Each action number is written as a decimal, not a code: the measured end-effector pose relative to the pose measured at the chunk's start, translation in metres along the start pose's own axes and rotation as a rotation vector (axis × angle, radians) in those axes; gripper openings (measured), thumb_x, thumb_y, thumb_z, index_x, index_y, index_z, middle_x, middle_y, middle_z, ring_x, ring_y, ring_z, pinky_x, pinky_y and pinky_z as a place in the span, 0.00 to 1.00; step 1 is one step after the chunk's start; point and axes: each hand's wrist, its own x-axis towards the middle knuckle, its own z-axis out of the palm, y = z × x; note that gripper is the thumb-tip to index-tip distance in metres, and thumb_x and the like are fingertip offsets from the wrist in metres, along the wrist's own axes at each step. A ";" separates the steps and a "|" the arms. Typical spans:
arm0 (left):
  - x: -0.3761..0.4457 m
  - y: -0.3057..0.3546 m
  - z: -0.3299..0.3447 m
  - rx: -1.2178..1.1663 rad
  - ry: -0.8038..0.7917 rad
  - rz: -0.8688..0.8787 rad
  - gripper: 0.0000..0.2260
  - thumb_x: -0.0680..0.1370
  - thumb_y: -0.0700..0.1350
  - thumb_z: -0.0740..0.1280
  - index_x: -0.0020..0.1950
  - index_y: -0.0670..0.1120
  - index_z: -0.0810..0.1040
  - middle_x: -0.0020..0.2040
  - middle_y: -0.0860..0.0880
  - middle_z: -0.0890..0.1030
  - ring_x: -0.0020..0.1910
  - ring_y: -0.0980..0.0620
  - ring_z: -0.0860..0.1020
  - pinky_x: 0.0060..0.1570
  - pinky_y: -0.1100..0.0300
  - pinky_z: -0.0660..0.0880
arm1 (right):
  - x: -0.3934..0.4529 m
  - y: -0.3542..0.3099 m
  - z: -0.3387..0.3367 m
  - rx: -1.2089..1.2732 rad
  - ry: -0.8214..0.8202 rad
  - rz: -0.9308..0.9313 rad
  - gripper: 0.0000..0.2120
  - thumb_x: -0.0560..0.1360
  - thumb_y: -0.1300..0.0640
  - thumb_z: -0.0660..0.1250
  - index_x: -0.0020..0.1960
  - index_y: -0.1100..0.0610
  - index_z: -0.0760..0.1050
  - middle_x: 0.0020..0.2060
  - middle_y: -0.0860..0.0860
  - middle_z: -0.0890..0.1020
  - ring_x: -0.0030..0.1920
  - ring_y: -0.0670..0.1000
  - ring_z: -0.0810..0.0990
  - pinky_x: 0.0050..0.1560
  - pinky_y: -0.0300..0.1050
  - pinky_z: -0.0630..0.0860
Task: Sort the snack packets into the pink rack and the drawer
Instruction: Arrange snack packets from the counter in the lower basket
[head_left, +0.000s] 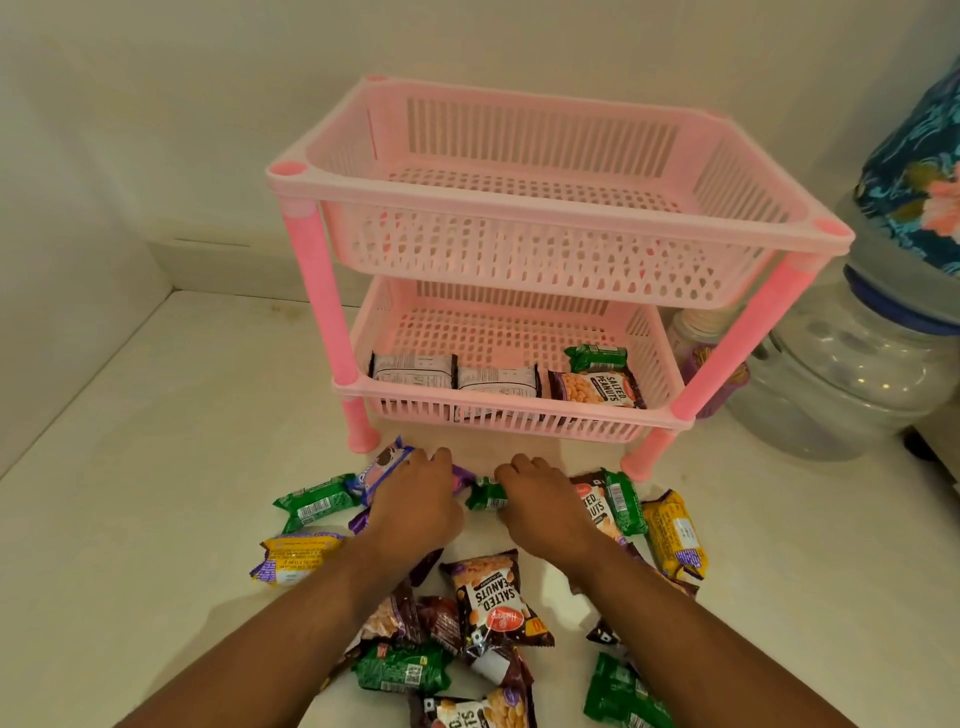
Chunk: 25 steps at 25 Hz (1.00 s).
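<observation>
A two-tier pink rack (550, 202) stands on the white counter. Its top basket holds nothing; the bottom basket (488, 332) holds two white-backed packets, a salted peanuts packet (597, 388) and a small green packet (596, 357). Loose snack packets lie scattered in front. My left hand (415, 499) rests palm down on a blue cookie packet (382, 465), fingers curled over it. My right hand (540, 504) closes on a small green packet (483, 496). Another salted peanuts packet (493, 597) lies between my forearms.
Clear plastic jars (841, 374) with a floral cloth on top stand right of the rack. A small purple-lidded container (696, 358) sits behind the rack's right leg. Yellow packets (672, 530) and green packets (314, 501) flank my hands. Walls close the left and back.
</observation>
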 end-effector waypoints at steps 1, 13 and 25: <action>-0.001 0.000 -0.010 0.009 -0.022 0.005 0.18 0.75 0.49 0.64 0.63 0.48 0.69 0.57 0.46 0.74 0.53 0.45 0.77 0.47 0.50 0.77 | -0.002 0.001 -0.010 0.039 -0.023 -0.002 0.18 0.74 0.52 0.70 0.62 0.55 0.74 0.54 0.53 0.77 0.54 0.56 0.75 0.49 0.51 0.73; 0.032 0.027 -0.143 -0.073 0.201 0.317 0.22 0.78 0.48 0.67 0.71 0.49 0.69 0.57 0.47 0.74 0.55 0.45 0.76 0.51 0.52 0.75 | -0.004 0.055 -0.168 0.088 0.010 0.139 0.20 0.75 0.46 0.71 0.64 0.51 0.74 0.54 0.49 0.77 0.51 0.52 0.77 0.47 0.46 0.73; 0.168 0.023 -0.117 0.120 0.253 0.228 0.25 0.71 0.36 0.71 0.67 0.51 0.74 0.68 0.47 0.73 0.69 0.42 0.70 0.62 0.50 0.71 | 0.100 0.097 -0.132 0.157 0.195 0.278 0.17 0.75 0.55 0.72 0.63 0.54 0.77 0.59 0.53 0.81 0.57 0.56 0.79 0.55 0.49 0.76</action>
